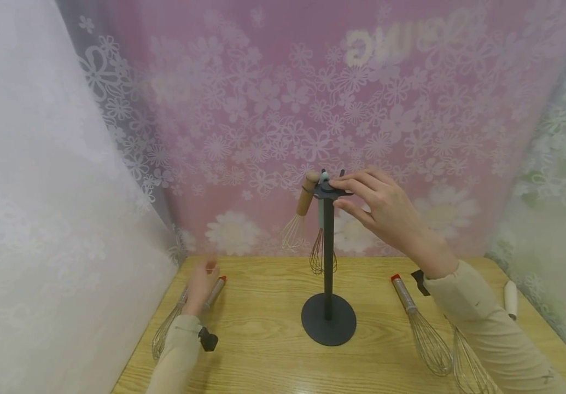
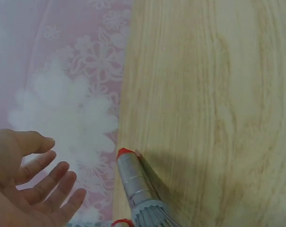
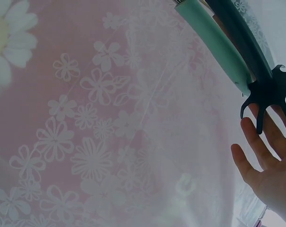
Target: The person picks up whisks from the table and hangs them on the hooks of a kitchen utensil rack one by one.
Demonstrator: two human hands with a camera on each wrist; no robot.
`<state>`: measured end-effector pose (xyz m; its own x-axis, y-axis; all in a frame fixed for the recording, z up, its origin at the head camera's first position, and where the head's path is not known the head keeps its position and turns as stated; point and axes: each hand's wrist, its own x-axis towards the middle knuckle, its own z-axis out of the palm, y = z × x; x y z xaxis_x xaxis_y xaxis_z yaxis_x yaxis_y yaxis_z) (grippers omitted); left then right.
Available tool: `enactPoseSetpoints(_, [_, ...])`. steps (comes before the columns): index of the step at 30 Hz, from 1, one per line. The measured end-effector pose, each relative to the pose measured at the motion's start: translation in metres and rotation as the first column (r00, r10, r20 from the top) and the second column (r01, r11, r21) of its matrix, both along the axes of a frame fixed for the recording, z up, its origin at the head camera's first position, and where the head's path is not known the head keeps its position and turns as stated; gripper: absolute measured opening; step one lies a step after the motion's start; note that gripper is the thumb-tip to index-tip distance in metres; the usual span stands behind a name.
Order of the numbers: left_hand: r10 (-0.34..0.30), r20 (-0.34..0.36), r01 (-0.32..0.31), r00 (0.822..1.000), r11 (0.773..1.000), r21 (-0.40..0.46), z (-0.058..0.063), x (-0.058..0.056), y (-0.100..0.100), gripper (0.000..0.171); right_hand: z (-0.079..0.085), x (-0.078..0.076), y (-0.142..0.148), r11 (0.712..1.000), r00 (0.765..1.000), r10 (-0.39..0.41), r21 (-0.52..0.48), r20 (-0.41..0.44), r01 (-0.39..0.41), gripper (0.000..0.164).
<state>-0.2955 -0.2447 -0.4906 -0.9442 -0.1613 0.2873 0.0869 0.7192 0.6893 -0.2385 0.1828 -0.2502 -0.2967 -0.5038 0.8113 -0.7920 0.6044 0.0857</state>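
At the top of a black stand, my right hand reaches its fingers to the hook ring. The fingers are extended, the tips right at the hooks. A wooden-handled whisk hangs at the ring's left side. Behind the pole hangs a whisk with a mint-green handle, its wire loops downward. My left hand is over the table's left side, fingers spread and loosely bent in the left wrist view. Beside it lies a red-tipped, silver-handled whisk; a second whisk lies next to that one.
Right of the stand lies another red-tipped whisk. Wire loops of one more whisk show partly under the right forearm. A cream-coloured handle lies near the wooden table's right edge. Patterned curtains enclose the back and sides.
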Motion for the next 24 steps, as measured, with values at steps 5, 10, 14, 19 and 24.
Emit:
enactPoseSetpoints(5, [-0.010,0.037,0.014,0.999,0.995,-0.102,-0.011,-0.001,-0.005,0.031,0.000,0.000,0.000,1.000,1.000,-0.007,-0.001,0.004,0.007,0.059])
enactPoseSetpoints(10, [0.025,0.129,-0.011,0.991,0.994,-0.108,-0.020,-0.002,-0.007,0.039,0.000,0.000,0.000,1.000,1.000,-0.012,-0.002,0.000,0.012,0.058])
enactPoseSetpoints(14, [0.044,0.175,-0.025,0.984,0.993,-0.112,-0.025,0.000,-0.007,0.046,0.000,0.000,-0.001,1.000,1.000,-0.014,-0.004,-0.005,0.014,0.059])
enactPoseSetpoints(19, [0.039,0.170,-0.011,0.985,0.986,-0.166,-0.028,0.006,-0.008,0.045,-0.001,0.001,-0.001,1.000,1.000,-0.016,-0.010,-0.006,0.016,0.060])
enactPoseSetpoints(24, [0.018,0.154,0.009,0.988,0.985,-0.172,-0.026,0.011,-0.008,0.044,-0.001,0.001,-0.002,1.000,1.000,-0.020,-0.019,-0.011,0.020,0.060])
